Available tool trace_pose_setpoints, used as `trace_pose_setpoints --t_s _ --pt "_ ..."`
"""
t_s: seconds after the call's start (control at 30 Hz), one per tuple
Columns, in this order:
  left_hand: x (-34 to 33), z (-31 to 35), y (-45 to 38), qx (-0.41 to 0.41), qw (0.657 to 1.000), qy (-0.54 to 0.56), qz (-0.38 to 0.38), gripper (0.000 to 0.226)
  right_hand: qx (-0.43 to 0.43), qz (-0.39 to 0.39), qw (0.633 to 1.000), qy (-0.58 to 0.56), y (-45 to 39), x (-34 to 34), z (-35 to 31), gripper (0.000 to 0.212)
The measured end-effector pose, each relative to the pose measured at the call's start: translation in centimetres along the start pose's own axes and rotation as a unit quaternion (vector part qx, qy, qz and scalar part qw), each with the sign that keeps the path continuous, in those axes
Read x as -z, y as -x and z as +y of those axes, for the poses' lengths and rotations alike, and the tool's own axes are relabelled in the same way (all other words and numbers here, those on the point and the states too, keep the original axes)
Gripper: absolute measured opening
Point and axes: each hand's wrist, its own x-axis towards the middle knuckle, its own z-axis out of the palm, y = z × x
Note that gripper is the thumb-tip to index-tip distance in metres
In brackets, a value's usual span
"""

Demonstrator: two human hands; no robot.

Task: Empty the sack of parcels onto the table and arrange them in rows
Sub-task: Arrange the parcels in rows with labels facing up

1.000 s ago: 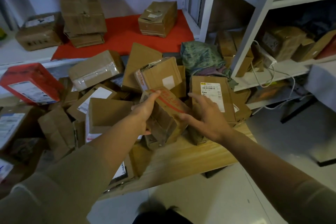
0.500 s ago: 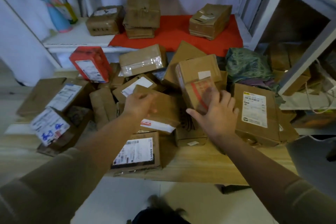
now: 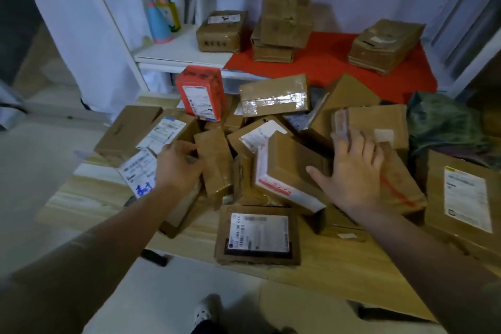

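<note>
A heap of brown cardboard parcels covers the wooden table (image 3: 339, 260). My left hand (image 3: 179, 165) curls its fingers round the left edge of a narrow brown parcel (image 3: 215, 163) in the middle of the heap. With its fingers spread and straight, my right hand (image 3: 355, 168) lies on a red-striped parcel (image 3: 401, 184). Between the hands a tilted box with red-and-white tape (image 3: 287, 171) leans on the pile. A flat labelled parcel (image 3: 257, 233) lies at the front. The crumpled green sack (image 3: 444, 127) sits at the right, behind the pile.
A red parcel (image 3: 200, 92) stands upright at the back left of the heap. Behind it a white shelf with a red cloth (image 3: 325, 62) carries several more boxes. A large labelled parcel (image 3: 466, 198) lies at the right edge. Pale floor shows on the left and in front.
My left hand has moved left off the tilted box onto the narrow brown parcel. My right hand stays on the red-striped parcel, fingers now spread. The view has swung left.
</note>
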Motion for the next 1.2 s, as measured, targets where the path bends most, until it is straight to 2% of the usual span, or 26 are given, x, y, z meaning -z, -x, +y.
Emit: trace_pose_setpoints --t_s 0.13,0.27,0.33,0.4,0.43,0.5,0.57,0.7,0.77,0.83,0.9,0.97,1.03,1.13,1.2 --pt "3.0 -3.8 -2.7 0.004 0.995 -0.091 0.032 0.052 0.037 0.035 0.996 -0.071 -0.9 -0.5 -6.8 0.072" --pt "6.2 -7.0 -5.8 0.082 0.991 -0.092 0.046 0.07 0.123 0.039 0.979 -0.159 -2.0 -1.1 -14.4 0.063" --pt "7.4 -8.7 -7.2 0.121 0.988 -0.097 0.001 0.079 0.147 -0.045 0.965 -0.213 -2.4 -1.1 -18.2 0.068" --pt "8.2 -10.5 -8.4 0.15 0.986 -0.047 -0.053 0.085 0.144 -0.17 0.94 -0.258 -2.4 -0.9 -21.6 0.081" --pt "8.5 -11.3 -8.9 0.159 0.985 0.002 -0.07 0.08 0.136 -0.23 0.925 -0.269 -2.2 -1.0 -23.2 0.09" --pt "9.2 -12.2 -9.2 0.158 0.977 0.083 -0.12 0.05 0.11 -0.326 0.891 -0.296 -1.6 -1.4 -26.4 0.111" --pt "9.6 -12.3 -9.2 0.162 0.963 0.117 -0.181 0.03 0.092 -0.371 0.867 -0.32 -0.7 -2.3 -29.3 0.127" --pt "9.8 -12.1 -9.6 0.163 0.941 0.177 -0.239 0.027 0.1 -0.363 0.887 -0.266 0.2 -3.9 -32.5 0.124" --pt "9.6 -12.3 -10.1 0.155 0.95 0.16 -0.218 0.024 0.083 -0.349 0.903 -0.236 0.1 -4.1 -32.5 0.118" --pt "9.5 -12.9 -10.8 0.154 0.964 0.146 -0.16 0.021 0.036 -0.332 0.91 -0.246 0.0 -4.1 -31.8 0.111" --pt "9.4 -13.8 -11.7 0.207 0.948 0.201 -0.136 0.037 -0.019 -0.311 0.906 -0.285 -0.3 -3.9 -31.0 0.106" --pt "9.2 -14.5 -12.2 0.286 0.906 0.269 -0.157 0.055 -0.063 -0.287 0.904 -0.311 -0.6 -4.0 -30.2 0.103" --pt "8.8 -15.2 -12.6 0.324 0.88 0.299 -0.178 0.06 -0.094 -0.281 0.897 -0.326 -0.9 -4.0 -29.6 0.102" --pt "7.8 -16.4 -13.3 0.341 0.882 0.297 -0.134 0.063 -0.122 -0.282 0.89 -0.336 -1.0 -4.0 -29.1 0.103" --pt "7.1 -16.8 -14.1 0.337 0.904 0.247 -0.086 0.076 -0.131 -0.276 0.891 -0.335 -1.3 -3.9 -29.2 0.104"
